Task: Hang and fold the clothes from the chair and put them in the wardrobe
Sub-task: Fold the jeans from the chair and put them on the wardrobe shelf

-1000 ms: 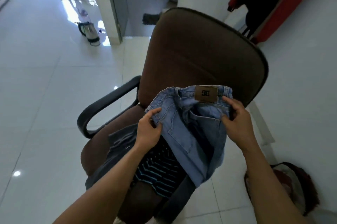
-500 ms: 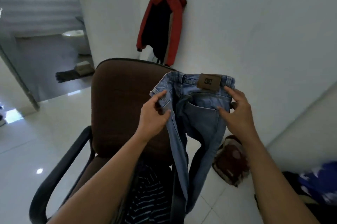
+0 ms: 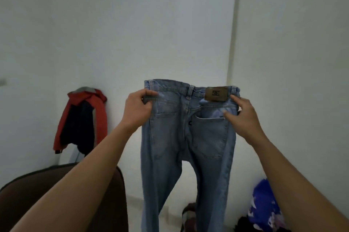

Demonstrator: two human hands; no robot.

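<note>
**Jeans held spread in the air, seat side toward the camera**

The light blue jeans (image 3: 187, 137) hang in mid-air at the centre of the view. Their waistband is stretched level between both hands and the two legs drop straight down out of the bottom of the frame. The seat faces the camera: both back pockets show, and a brown leather patch (image 3: 216, 94) sits on the waistband toward the right.

The left hand (image 3: 137, 108) pinches the left end of the waistband, with its thumb on the front of the denim and its fingers curled round the edge. The right hand (image 3: 243, 116) grips the right end just beside the patch, its thumb pressed on the cloth above the right pocket. The hands are well apart, one at each side of the garment.

Low on the near left, under the left forearm, rises the rounded brown back of the chair (image 3: 56, 194). What lies on its seat is out of view. Beyond it, a red and dark jacket (image 3: 81, 118) hangs against the white wall (image 3: 170, 23). At the lower right, near the right forearm, lies a bright blue patterned cloth (image 3: 264, 207). A dark reddish bundle (image 3: 188, 216), too blurred to identify, sits on the pale floor (image 3: 136, 203) behind the legs of the jeans.
</note>
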